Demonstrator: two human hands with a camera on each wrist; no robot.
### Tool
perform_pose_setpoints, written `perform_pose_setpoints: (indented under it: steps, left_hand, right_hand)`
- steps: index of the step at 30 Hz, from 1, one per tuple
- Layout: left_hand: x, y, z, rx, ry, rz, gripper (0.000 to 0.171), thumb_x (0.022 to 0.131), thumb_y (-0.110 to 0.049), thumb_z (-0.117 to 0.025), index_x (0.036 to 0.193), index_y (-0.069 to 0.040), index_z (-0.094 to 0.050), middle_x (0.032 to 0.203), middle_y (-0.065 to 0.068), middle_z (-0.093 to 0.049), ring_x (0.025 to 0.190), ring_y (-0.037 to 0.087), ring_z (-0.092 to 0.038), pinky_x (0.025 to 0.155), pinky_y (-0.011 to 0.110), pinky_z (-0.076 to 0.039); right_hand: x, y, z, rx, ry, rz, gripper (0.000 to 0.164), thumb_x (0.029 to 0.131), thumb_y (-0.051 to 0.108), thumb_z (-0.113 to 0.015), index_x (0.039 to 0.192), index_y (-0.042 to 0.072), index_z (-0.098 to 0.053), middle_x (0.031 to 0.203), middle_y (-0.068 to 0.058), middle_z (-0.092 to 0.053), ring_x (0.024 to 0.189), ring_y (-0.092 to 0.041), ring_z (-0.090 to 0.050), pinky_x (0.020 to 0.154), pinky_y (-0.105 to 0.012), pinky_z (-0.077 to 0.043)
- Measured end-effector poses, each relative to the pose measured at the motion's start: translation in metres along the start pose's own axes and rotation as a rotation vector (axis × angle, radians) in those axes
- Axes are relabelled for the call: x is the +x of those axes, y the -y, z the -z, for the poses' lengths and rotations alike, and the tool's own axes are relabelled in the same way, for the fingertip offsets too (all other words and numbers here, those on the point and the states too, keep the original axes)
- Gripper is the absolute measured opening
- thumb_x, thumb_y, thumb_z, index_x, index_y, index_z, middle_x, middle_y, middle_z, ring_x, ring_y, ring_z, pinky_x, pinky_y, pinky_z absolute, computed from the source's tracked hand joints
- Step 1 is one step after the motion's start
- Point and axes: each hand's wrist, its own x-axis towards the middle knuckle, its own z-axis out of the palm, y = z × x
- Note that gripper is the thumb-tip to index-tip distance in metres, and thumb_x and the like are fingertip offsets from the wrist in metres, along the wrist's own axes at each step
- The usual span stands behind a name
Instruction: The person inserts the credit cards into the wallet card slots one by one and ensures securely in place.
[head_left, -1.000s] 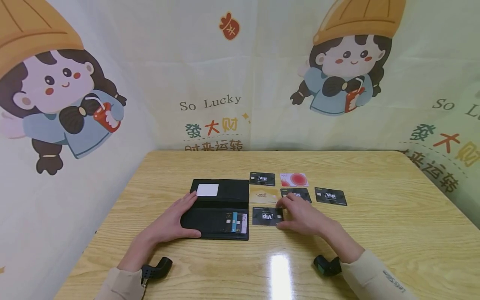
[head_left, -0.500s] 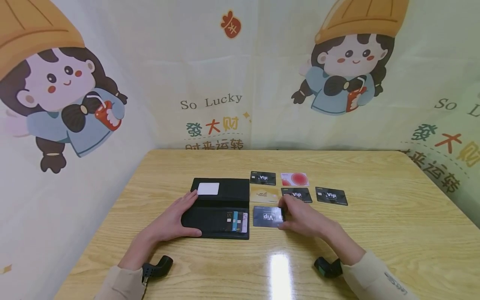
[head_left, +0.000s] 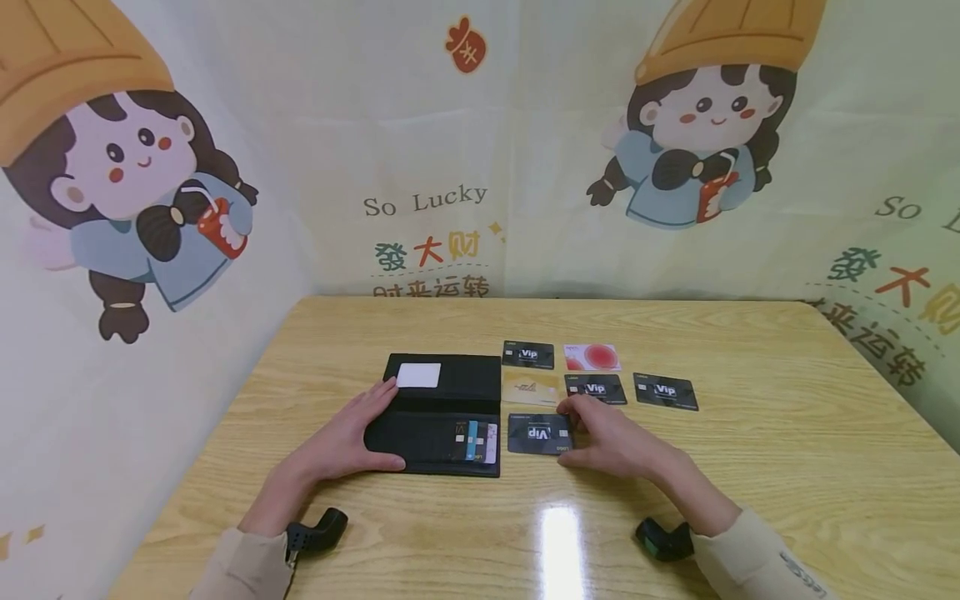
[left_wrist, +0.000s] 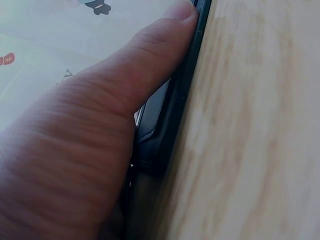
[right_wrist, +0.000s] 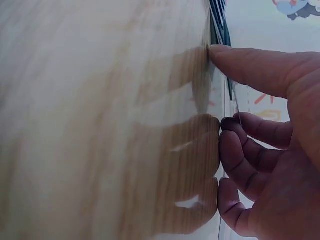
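Observation:
A black wallet [head_left: 442,446] lies unfolded, a white patch in its far half and several overlapping cards [head_left: 475,442] at the right of its near half. My left hand [head_left: 341,437] rests spread over the wallet's left side, the thumb along the near edge and the other fingers by the fold. In the left wrist view, the thumb [left_wrist: 155,55] lies against the wallet's edge. To the right of the wallet, my right hand [head_left: 611,437] pinches the right end of a black Vip card [head_left: 536,433] between thumb and index finger, close over the table. Its print faces upside down.
Beyond my right hand lie a gold card [head_left: 531,387], a pink-and-red card [head_left: 592,357] and several more black Vip cards [head_left: 665,391]. The wooden table [head_left: 450,533] meets a cartoon-printed backdrop [head_left: 420,125] at its far edge.
Half a second ago the pinched Vip card looked pale with glare; now its face is dark again. Both hands have stayed nearly in place, and the head view has shifted slightly.

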Motion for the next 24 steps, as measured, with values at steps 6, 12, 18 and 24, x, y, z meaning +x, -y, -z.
perform_pose_setpoints:
  steps: [6, 12, 18, 24]
  left_hand:
    - [0.001, 0.0, 0.001, -0.003, -0.001, -0.008, 0.116, 0.074, -0.061, -0.082, 0.16, -0.004, -0.028, 0.167, 0.01, -0.019, 0.151, 0.037, -0.014, 0.118, 0.06, -0.013]
    - [0.001, -0.001, 0.001, -0.004, 0.0, -0.009, 0.115, 0.075, -0.061, -0.082, 0.159, -0.004, -0.028, 0.166, 0.011, -0.02, 0.151, 0.039, -0.015, 0.118, 0.061, -0.014]
    - [0.0, -0.001, 0.001, -0.002, 0.002, -0.004, 0.115, 0.075, -0.061, -0.082, 0.159, -0.004, -0.028, 0.166, 0.01, -0.02, 0.151, 0.039, -0.014, 0.118, 0.061, -0.014]
    - [0.001, -0.002, 0.002, -0.005, 0.003, -0.004, 0.115, 0.075, -0.061, -0.082, 0.159, -0.004, -0.028, 0.166, 0.01, -0.02, 0.151, 0.039, -0.014, 0.118, 0.061, -0.014]
  right_hand:
    - [-0.002, -0.003, -0.001, 0.035, -0.018, -0.004, 0.057, 0.079, 0.026, -0.089, 0.124, 0.006, -0.06, 0.112, -0.001, -0.059, 0.096, -0.017, -0.055, 0.092, -0.042, -0.05]
    - [0.0, -0.003, -0.002, 0.059, -0.07, 0.026, 0.058, 0.081, 0.029, -0.087, 0.127, 0.006, -0.06, 0.117, -0.002, -0.061, 0.102, -0.018, -0.056, 0.097, -0.045, -0.049]
    - [0.007, 0.011, -0.006, 0.089, -0.106, 0.074, 0.055, 0.082, 0.031, -0.086, 0.126, 0.009, -0.062, 0.107, 0.005, -0.061, 0.093, -0.014, -0.056, 0.086, -0.037, -0.053]
    - [0.017, 0.031, -0.013, 0.112, -0.101, 0.129, 0.053, 0.081, 0.027, -0.087, 0.125, 0.008, -0.063, 0.104, 0.006, -0.06, 0.091, -0.014, -0.055, 0.083, -0.033, -0.052]
